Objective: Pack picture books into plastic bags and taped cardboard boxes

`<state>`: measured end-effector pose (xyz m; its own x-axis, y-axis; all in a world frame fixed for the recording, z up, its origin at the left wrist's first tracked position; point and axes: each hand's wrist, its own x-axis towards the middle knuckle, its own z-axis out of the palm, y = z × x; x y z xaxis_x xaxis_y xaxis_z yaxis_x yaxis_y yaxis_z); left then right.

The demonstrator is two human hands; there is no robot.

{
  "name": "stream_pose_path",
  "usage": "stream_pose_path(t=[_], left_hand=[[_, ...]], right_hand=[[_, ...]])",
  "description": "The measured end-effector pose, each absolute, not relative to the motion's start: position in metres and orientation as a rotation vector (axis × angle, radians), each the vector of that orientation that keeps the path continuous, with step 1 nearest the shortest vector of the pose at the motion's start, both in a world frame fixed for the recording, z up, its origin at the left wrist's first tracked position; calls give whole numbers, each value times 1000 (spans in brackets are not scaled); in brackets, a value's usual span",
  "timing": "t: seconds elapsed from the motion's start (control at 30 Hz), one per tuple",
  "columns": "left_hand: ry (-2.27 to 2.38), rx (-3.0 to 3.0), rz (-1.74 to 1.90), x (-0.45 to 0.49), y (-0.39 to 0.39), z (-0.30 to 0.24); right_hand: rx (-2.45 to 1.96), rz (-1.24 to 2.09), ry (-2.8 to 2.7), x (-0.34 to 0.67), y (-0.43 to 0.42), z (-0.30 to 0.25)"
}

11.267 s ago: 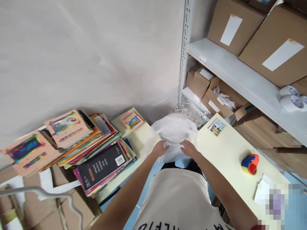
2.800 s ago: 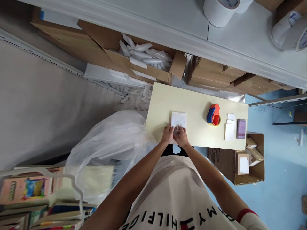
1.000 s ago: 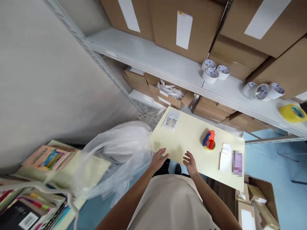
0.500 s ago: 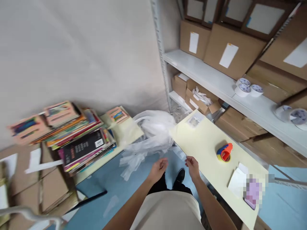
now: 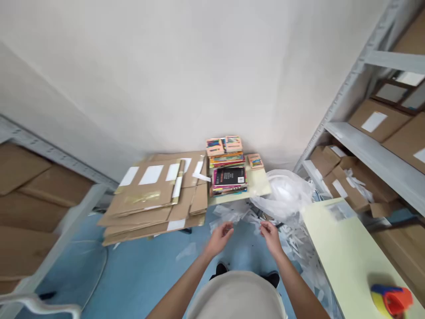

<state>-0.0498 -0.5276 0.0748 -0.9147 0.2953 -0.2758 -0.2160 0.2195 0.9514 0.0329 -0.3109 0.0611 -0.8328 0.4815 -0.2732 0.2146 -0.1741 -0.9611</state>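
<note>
My left hand and my right hand hang in the air above the blue floor, a short way apart. The fingers of both are loosely curled and apart, and nothing shows in them. Just beyond them lie white paper strips and a crumpled clear plastic bag. Behind those, a stack of colourful books rests on a low pale board against the wall.
Flattened cardboard boxes are piled left of the books. A pale yellow table with a red, blue and yellow tape dispenser stands at right. Behind it, grey shelving holds cartons. A grey metal frame is at left.
The view has swung left from the table towards the wall, books and cardboard. Both hands have left the table edge and now float over the floor.
</note>
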Motion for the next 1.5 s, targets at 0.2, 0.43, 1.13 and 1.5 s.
stream_pose_path(t=[0.2, 0.43, 1.13, 1.5], left_hand=[[2060, -407, 1918, -77, -642, 50], [1904, -895, 2130, -106, -721, 45], [1526, -1432, 2199, -203, -769, 51], [1579, -1345, 2426, -183, -809, 53]], right_hand=[[-550, 2342, -2200, -27, -425, 59], [-372, 2621, -2351, -117, -509, 60], [-746, 2755, -2291, -290, -677, 23], [-686, 2944, -1980, -245, -655, 60]])
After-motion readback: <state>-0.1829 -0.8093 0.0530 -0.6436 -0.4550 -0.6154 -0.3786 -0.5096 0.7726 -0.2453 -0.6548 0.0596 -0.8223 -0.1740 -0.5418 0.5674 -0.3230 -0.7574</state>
